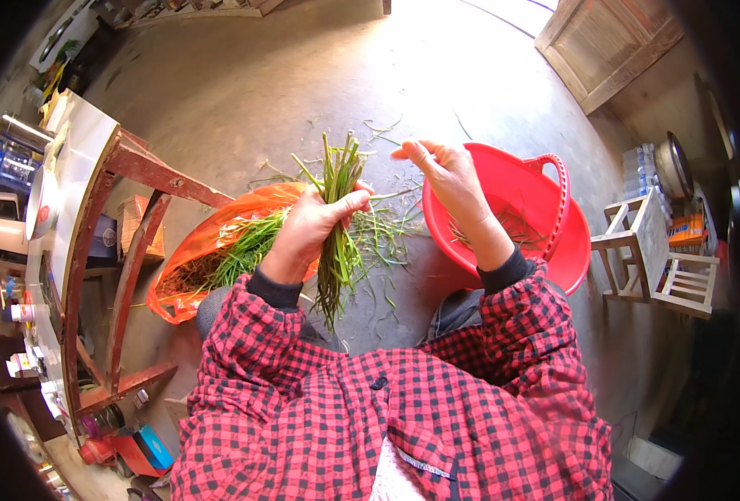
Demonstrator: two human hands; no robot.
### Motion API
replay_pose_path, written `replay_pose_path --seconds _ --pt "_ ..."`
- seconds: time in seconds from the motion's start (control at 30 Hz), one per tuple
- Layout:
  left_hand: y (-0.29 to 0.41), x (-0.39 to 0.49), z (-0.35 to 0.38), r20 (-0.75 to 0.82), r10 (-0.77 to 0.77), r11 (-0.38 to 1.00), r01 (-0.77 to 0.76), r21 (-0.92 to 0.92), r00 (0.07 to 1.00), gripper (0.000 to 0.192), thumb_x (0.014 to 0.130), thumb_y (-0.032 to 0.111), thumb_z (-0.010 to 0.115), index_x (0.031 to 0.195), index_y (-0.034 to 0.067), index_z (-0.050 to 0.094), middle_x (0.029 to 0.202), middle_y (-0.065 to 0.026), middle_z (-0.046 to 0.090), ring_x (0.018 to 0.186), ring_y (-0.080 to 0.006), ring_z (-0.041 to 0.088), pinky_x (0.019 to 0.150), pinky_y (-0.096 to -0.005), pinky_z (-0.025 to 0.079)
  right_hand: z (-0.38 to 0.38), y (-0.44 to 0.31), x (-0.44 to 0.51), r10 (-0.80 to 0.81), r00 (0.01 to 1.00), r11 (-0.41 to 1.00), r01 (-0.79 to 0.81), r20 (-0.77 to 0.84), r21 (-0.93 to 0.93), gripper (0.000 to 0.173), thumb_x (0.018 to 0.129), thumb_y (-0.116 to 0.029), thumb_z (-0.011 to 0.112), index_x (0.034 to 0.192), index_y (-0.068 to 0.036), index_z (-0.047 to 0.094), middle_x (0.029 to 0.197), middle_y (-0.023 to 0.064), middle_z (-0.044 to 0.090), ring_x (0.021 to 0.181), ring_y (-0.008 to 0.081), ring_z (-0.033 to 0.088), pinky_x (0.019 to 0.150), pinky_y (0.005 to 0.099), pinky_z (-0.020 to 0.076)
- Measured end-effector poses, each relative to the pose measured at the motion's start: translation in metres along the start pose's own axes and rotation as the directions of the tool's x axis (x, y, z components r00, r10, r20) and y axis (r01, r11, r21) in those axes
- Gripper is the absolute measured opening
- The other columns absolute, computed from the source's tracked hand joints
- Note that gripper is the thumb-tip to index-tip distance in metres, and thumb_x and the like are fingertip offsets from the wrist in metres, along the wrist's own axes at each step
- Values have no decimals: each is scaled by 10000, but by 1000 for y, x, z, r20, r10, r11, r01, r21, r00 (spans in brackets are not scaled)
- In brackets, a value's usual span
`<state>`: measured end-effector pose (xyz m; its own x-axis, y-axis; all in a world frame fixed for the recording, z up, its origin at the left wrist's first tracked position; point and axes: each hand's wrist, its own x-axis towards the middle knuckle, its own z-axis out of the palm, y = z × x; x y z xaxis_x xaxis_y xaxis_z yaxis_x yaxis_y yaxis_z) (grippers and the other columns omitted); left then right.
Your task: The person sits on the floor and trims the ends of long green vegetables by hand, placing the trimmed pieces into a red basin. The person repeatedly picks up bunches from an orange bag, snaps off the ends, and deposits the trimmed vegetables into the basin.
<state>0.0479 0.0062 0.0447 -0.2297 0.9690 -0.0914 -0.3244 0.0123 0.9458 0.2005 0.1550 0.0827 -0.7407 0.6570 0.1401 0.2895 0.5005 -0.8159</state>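
My left hand [310, 228] is closed around a bunch of green stems [340, 172]. Their cut-looking ends point up and their leafy ends hang below the fist. My right hand [448, 172] is raised beside the near-left rim of a red plastic basket [570, 250] with a handle. Its fingers are bent and blurred at the tips, and nothing shows between them. Thin stems [520, 228] lie inside the basket. Left of my left hand, an orange plastic bag [185, 275] lies open with long green leaves [254, 244] and brown root-like matter in it.
Loose green scraps [382, 235] litter the concrete floor [219, 94] between bag and basket. A red-framed wooden table [169, 175] stands at left, bearing bottles and a bowl [43, 203]. Small wooden stools [642, 241] stand at right, and a wooden door [602, 50] is at upper right.
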Motion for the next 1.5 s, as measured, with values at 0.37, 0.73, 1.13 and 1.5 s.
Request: replay_pose_path --seconds 0.37,0.73,1.13,1.5 --pt "10 -7 15 201 -117 978 78 194 973 191 775 203 677 889 63 614 750 28 573 627 -32 471 547 -174 342 8 1 -4 100 972 708 -221 214 671 443 898 -403 491 1163 -55 562 1045 73 621 889 130 575 788 268 451" --pt "4 -2 5 175 -134 977 100 189 975 235 783 232 674 929 53 631 751 28 593 648 -40 487 575 -195 362 -6 5 -3 116 959 777 -249 258 578 250 884 -209 558 1030 -15 615 816 46 642 684 79 596 651 206 489" --pt "-18 23 -34 -398 -194 851 -48 -523 897 226 744 110 711 933 80 592 566 -22 526 417 -175 523 395 -306 443 -62 -4 0 -73 872 972 171 -484 163 171 884 -52 522 1022 -2 609 821 74 655 761 127 641 667 206 507" --pt "-12 9 6 -124 56 889 -106 -445 991 199 766 75 686 949 50 612 948 -58 643 651 -64 532 582 -185 433 11 -21 -12 -80 997 959 79 -6 271 137 851 -24 558 961 23 625 799 55 655 760 93 627 691 208 498"
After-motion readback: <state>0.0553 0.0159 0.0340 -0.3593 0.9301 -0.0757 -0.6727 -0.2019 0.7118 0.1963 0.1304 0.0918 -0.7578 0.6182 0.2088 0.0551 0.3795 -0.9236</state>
